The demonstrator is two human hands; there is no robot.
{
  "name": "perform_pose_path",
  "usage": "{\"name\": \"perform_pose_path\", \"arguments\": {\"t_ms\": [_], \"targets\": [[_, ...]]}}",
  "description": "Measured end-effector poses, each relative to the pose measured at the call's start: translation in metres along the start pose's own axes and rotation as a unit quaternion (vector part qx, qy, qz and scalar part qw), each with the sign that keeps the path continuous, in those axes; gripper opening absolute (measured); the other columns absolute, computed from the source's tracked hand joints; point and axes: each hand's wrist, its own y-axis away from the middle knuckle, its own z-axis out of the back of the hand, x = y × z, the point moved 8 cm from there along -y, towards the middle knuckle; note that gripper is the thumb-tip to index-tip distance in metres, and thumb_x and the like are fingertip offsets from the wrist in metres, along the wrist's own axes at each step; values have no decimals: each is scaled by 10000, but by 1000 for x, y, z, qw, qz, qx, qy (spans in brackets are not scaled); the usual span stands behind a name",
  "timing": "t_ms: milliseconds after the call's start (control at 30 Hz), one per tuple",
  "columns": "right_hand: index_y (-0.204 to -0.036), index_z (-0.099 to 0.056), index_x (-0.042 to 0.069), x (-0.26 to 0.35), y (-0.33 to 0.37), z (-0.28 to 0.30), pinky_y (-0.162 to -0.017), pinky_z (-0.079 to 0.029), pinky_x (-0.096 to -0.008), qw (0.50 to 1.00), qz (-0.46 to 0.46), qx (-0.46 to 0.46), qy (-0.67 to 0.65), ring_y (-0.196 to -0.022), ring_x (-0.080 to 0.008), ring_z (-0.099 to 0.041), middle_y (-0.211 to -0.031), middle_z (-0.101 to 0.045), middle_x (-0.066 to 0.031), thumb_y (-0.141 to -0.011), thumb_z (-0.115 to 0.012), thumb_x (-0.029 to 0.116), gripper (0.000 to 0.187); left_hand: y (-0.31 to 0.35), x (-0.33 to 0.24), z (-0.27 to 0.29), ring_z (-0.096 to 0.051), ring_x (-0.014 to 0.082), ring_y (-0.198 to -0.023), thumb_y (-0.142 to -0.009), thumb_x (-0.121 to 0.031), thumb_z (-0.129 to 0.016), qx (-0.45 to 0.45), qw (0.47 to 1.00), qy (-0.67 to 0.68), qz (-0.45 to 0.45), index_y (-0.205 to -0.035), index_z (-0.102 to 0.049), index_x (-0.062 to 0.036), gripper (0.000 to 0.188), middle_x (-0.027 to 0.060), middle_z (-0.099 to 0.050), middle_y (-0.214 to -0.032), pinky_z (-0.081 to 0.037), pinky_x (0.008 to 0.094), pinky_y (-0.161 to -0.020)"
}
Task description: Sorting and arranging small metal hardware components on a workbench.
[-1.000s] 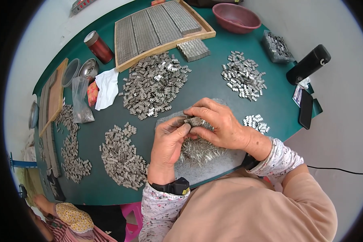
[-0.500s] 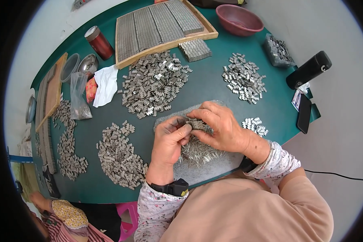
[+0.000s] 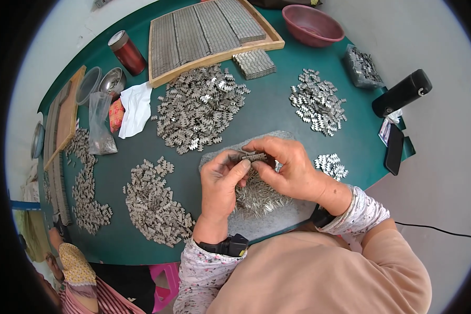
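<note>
My left hand (image 3: 222, 180) and my right hand (image 3: 288, 167) meet above a grey cloth pad (image 3: 214, 153). Pinched between both sets of fingertips is a short stack of toothed metal pieces (image 3: 253, 157); the fingers partly cover it. Under the hands, a heap of thin silvery metal pins (image 3: 261, 198) lies on the pad. A small group of shiny toothed pieces (image 3: 331, 165) lies beside my right hand. Left of my left hand spreads a pile of dull toothed pieces (image 3: 157, 204). Beyond the hands is a larger pile of toothed metal pieces (image 3: 196, 112).
A wooden tray (image 3: 222, 54) with rows of metal pieces stands at the back, near a red bowl (image 3: 313, 26). A red tumbler (image 3: 128, 55) is far left; a black bottle (image 3: 402, 93) and a phone (image 3: 394, 152) lie right. A co-worker's arm (image 3: 70, 259) shows lower left.
The stack between my fingers has turned and now shows a narrower side. My right fingers have shifted slightly around it. The co-worker's arm has moved at the lower left.
</note>
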Motion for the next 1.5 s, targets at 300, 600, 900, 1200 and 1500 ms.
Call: {"name": "perform_pose_path", "arguments": {"t_ms": [300,600,900,1200,1500], "targets": [[-1112,-584,-44,4,1,-8,-603,-546,-353,999,21,-32,-1,-745,-307,-677,-944,-650,-189,-790,-600,-15,324,-2,10,7,-553,102,-587,-841,-48,-666,-1,990,106,91,-901,-644,25,97,53,-622,-734,-415,217,-510],[-1079,-593,-5,16,2,-9,-641,-526,-382,979,147,18,142,-769,-344,-651,-919,-638,-169,-776,-662,-1,311,2,0,3,-534,95,-615,-866,-31,-638,-5,1000,-10,-10,-956,-631,22,105,35,-611,-791,-405,214,-546],[-1070,-625,31,10,-2,-6,-641,-511,-382,991,104,0,79,-775,-327,-620,-878,-601,-134,-747,-720,32,336,1,6,4,-562,105,-641,-896,-73,-621,15,995,79,51,-1028,-624,37,172,54,-635,-826,-419,215,-540],[-1018,-674,70,12,-9,1,-645,-495,-361,986,136,-32,94,-787,-273,-602,-872,-579,-102,-681,-774,63,351,2,4,-7,-563,102,-660,-955,-130,-573,59,990,109,70,-1108,-617,38,231,45,-635,-861,-433,226,-560],[-1069,-666,10,-6,-58,-22,-683,-506,-370,990,26,112,-82,-799,-294,-612,-850,-594,-129,-832,-678,189,298,-5,-27,39,-484,102,-531,-944,-178,-613,-72,991,116,-12,-882,-614,11,199,26,-535,-680,-312,213,-419]]}}
